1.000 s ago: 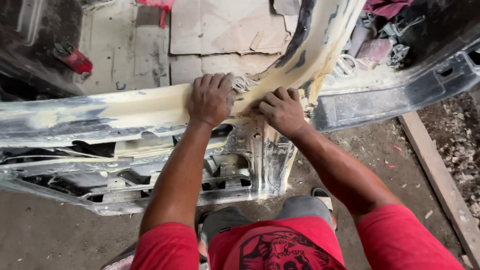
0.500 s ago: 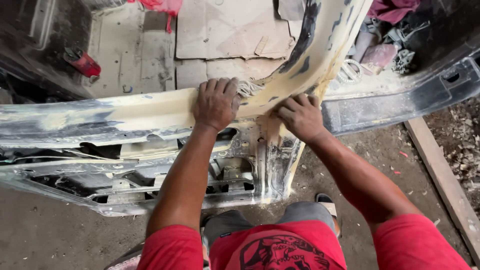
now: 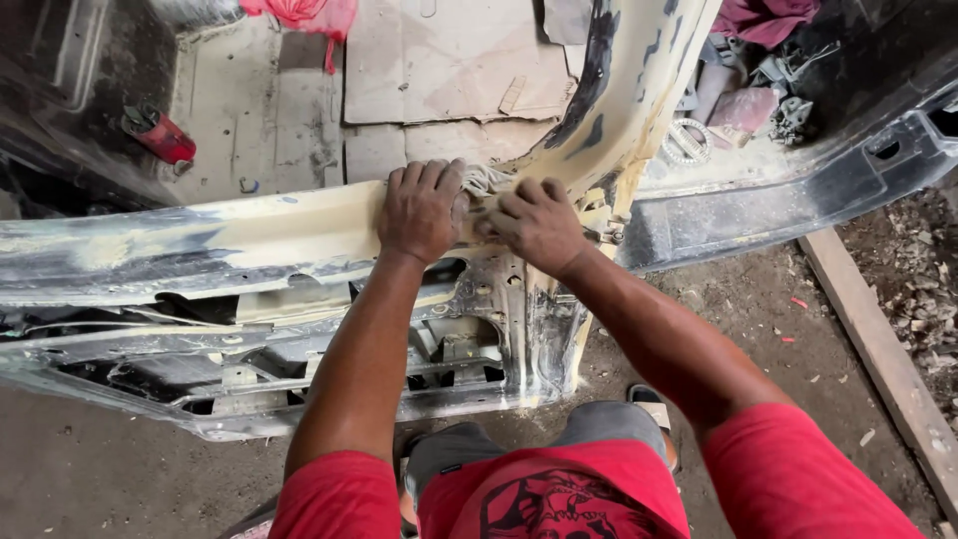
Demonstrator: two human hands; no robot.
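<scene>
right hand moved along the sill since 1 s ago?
Yes. The right hand has closed in toward the left hand along the cream-filled sill, away from the pillar base; before, a clear gap separated them, now they nearly touch.

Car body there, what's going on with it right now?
A person in a red shirt leans over a stripped car body, both hands pressed palm-down on a sill coated in yellowish filler, where it meets a pillar. The left hand and right hand lie side by side, with something pale and crumpled showing between them; what it is cannot be told. Cardboard covers the floor beyond.
</scene>
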